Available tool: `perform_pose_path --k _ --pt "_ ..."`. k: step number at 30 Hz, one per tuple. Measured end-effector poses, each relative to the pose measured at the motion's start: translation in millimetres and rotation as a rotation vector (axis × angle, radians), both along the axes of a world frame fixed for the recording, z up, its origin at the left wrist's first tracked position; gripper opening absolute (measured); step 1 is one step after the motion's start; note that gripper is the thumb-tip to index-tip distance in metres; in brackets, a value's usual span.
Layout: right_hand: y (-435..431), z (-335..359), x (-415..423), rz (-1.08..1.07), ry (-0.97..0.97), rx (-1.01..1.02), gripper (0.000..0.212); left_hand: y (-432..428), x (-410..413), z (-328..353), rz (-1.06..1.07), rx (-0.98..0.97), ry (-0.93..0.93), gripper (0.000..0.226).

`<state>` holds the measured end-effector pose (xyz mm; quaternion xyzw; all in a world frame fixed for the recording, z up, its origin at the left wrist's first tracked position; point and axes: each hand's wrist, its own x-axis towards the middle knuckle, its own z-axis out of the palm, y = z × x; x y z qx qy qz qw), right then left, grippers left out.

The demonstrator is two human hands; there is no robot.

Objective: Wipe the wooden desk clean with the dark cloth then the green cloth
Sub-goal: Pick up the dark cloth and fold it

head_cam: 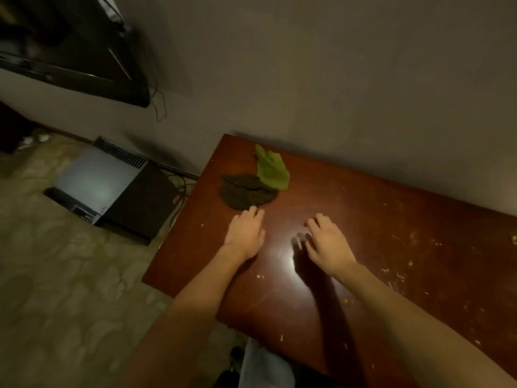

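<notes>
The wooden desk (363,208) stands against the wall, reddish brown and glossy, with crumbs scattered over its right part. A dark cloth (246,191) lies crumpled near the desk's far left corner. A green cloth (272,169) lies just behind it, its near edge overlapping the dark one. My left hand (246,233) is stretched out over the desk with its fingertips at the near edge of the dark cloth, holding nothing. My right hand (327,242) hovers over the bare wood to the right, fingers relaxed and empty.
A grey wall (335,79) runs along the desk's far edge. On the floor left of the desk sits a black and grey box-shaped appliance (117,191) with cables beside it. A dark screen (70,46) hangs on the wall at upper left.
</notes>
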<state>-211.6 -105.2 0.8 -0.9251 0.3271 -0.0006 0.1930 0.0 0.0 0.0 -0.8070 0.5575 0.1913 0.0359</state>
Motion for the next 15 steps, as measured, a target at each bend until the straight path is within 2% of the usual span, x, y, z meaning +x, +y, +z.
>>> perform_pose_path --k 5,9,15 --pt "-18.7 -3.8 94.3 0.081 0.101 0.058 0.033 2.8 68.9 -9.0 0.094 -0.007 -0.014 0.051" --pt "-37.9 -12.5 152.1 0.061 0.213 0.053 0.044 -14.8 104.2 -17.0 0.006 0.035 -0.019 0.057" --pt "-77.7 -30.0 210.5 0.043 0.353 0.072 0.060 -64.6 135.0 -36.4 -0.058 -0.002 0.010 0.067"
